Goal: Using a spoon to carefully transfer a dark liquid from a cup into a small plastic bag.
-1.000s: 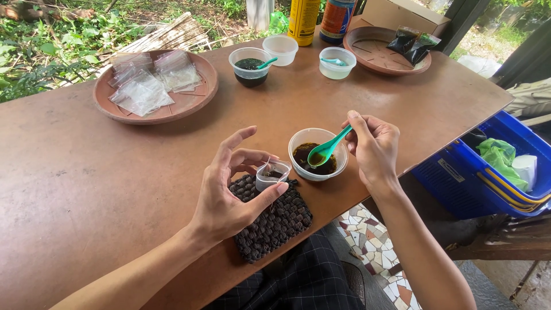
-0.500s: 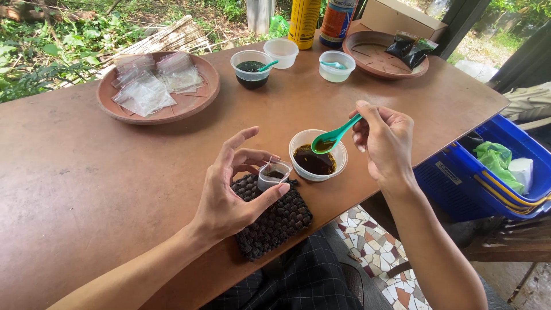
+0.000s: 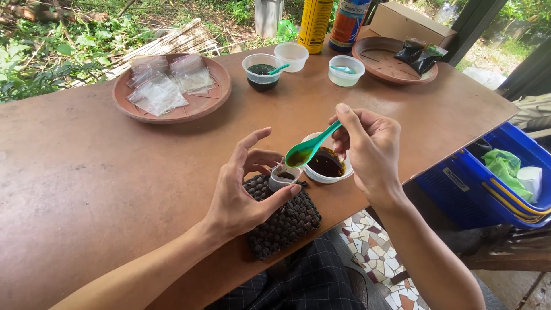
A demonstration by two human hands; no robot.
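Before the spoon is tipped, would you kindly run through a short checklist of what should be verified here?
1. Green spoon loaded with dark sauce: ok.
2. Right hand grips the spoon handle between its fingertips: ok.
3. Spoon bowl is right at the small clear cup: ok.
4. Left hand steadies the cup with thumb and fingers: ok.
5. Cup sits on the dark woven mat: ok.
6. Room left in the cup: cannot tell.

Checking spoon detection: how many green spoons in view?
3: one green spoon in the right hand over the small cup; one in the dark-liquid cup; one in the clear tub. None seems hidden.
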